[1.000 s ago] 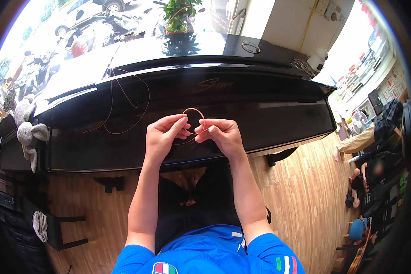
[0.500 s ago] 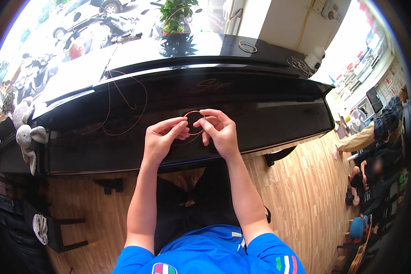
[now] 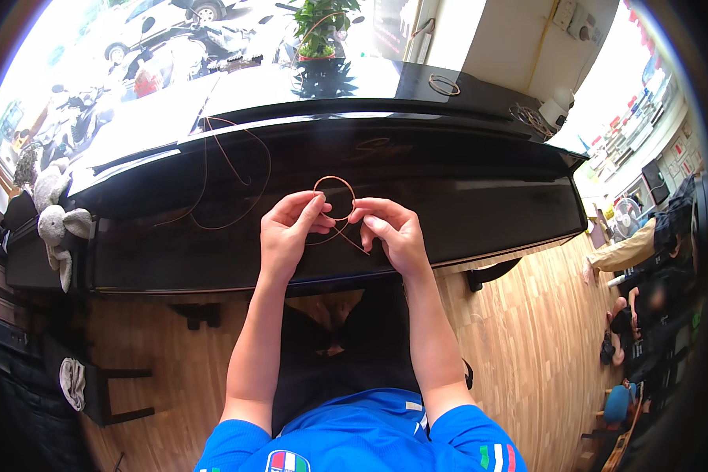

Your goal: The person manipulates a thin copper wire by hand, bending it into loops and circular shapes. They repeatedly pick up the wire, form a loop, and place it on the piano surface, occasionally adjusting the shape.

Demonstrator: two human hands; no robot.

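Between my hands is a loop of copper wire (image 3: 335, 178), wound into a ring and held upright above the black piano. One loose tail of it slants down to the right under the ring. My left hand (image 3: 289, 228) pinches the ring's left side between thumb and forefinger. Around the right side of the ring are the bent fingers of my right hand (image 3: 392, 232), with the forefinger tip against the wire. Left of my hands, a long loose copper wire (image 3: 269, 169) hangs in wide curves over the front of the black piano (image 3: 488, 200).
On the piano top sit a potted plant (image 3: 316, 39), a small wire coil (image 3: 444, 84) and a tangled wire bundle (image 3: 532, 119). A grey plush toy (image 3: 55, 224) hangs at the left end. A black stool (image 3: 98, 393) stands lower left; people sit at the far right.
The ring now stands higher and shows more fully between my hands, with its loose tail visible below. My right fingers have shifted down along its right side. The whole view has shifted slightly.
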